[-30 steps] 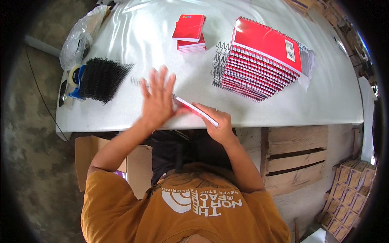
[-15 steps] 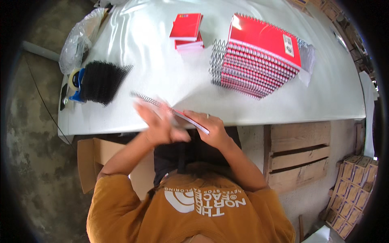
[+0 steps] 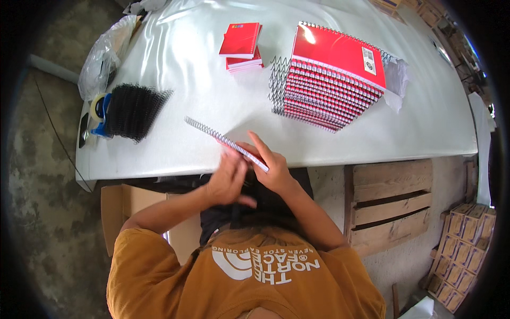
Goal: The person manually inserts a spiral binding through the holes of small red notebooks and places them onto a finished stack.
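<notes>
Near the table's front edge, my right hand (image 3: 274, 167) grips a thin red notebook (image 3: 246, 150), its spine edge turned up and one finger stretched out above it. A metal spiral coil (image 3: 197, 125) runs along that edge, partly threaded through the holes, its free end sticking out to the far left. My left hand (image 3: 227, 178) lies against the near side of the notebook below the coil, thumb apart from the fingers. Its fingertips are slightly blurred.
A tall stack of spiral-bound red notebooks (image 3: 340, 53) stands at the right. Several red unbound booklets (image 3: 240, 40) lie at the back. To the left sit a bundle of black coils (image 3: 133, 111), a blue tape dispenser (image 3: 101, 127) and a clear plastic bag (image 3: 103, 58). An open carton (image 3: 141, 202) is below the table.
The coil has moved right, further along the notebook's edge, and less of it sticks out. My left hand has shifted right and down from the coil. My right index finger has lifted.
</notes>
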`<state>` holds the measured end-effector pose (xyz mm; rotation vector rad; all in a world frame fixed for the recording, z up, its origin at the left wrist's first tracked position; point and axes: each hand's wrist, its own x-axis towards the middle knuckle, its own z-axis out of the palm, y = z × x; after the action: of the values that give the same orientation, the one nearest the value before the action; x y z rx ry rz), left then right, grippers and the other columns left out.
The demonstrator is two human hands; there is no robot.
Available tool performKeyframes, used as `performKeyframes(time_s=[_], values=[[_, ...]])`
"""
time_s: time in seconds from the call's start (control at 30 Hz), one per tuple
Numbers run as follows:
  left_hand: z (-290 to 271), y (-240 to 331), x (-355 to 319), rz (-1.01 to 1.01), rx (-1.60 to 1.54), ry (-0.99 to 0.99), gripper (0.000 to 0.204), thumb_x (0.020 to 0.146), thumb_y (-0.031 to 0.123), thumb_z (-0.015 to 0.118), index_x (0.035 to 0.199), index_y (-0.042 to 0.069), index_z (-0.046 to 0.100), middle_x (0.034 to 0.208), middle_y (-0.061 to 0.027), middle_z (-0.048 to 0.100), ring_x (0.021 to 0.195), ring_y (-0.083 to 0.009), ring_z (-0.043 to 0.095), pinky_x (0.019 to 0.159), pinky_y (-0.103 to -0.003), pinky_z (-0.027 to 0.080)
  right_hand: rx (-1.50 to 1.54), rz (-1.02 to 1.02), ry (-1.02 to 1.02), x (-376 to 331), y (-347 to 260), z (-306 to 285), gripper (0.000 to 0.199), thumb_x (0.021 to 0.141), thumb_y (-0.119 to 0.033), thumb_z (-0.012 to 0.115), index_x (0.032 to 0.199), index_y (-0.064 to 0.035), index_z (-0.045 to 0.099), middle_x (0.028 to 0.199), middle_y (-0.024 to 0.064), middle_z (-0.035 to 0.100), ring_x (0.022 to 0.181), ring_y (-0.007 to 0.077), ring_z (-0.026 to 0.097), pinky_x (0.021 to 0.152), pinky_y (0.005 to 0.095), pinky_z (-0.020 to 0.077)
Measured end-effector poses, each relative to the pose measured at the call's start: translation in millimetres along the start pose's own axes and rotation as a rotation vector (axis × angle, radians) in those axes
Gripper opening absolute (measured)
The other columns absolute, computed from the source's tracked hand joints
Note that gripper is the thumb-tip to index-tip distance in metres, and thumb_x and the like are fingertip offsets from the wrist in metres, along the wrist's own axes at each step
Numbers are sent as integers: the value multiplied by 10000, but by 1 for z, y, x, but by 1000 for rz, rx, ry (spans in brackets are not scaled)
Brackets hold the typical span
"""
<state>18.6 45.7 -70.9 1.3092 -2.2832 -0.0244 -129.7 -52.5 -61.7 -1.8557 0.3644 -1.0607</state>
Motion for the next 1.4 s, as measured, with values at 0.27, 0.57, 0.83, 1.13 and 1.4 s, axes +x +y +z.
performKeyframes(time_s=[0.27, 0.57, 0.83, 1.13, 1.4], values=[[11, -15, 8, -118, 111, 134, 1171, 624, 758, 572, 1299, -158, 298, 1387, -400, 153, 1292, -530, 224, 996, -635, 203, -27, -39, -66, 2, 3, 4, 742, 776, -25, 624, 1415, -67, 249, 1151, 174, 597, 939, 354, 621, 757, 386, 513], [-3, -1, 29, 73, 179, 80, 994, 799, 677, 448, 1334, -139, 261, 1374, -359, 250, 1292, -509, 225, 1042, -616, 82, 272, 352, -58, 10, -3, 0, 782, 817, -186, 668, 1431, -119, 187, 1109, 162, 629, 998, 311, 622, 830, 348, 487], [-59, 14, 86, -163, 87, 38, 338, 761, 171, 677, 1091, 116, 624, 1027, -18, 629, 1007, -168, 570, 927, -400, 296, 232, 222, -8, 15, 3, -6, 837, 751, -39, 694, 1398, -102, 166, 900, 157, 640, 884, 288, 649, 779, 347, 491], [-86, 9, 107, -89, 224, -118, 210, 721, 70, 656, 926, 99, 623, 849, -15, 640, 833, -165, 610, 914, -400, 352, 213, 352, -94, 21, -6, -11, 700, 812, 42, 576, 1374, -92, 181, 907, 186, 636, 897, 317, 642, 757, 379, 482], [-102, 24, 141, -165, 33, -38, 223, 760, 53, 605, 982, 66, 583, 833, -72, 615, 818, -256, 593, 844, -404, 413, 13, 285, -52, 38, -53, -44, 692, 862, -27, 541, 1382, -91, 89, 833, 256, 614, 809, 435, 611, 680, 468, 471]])
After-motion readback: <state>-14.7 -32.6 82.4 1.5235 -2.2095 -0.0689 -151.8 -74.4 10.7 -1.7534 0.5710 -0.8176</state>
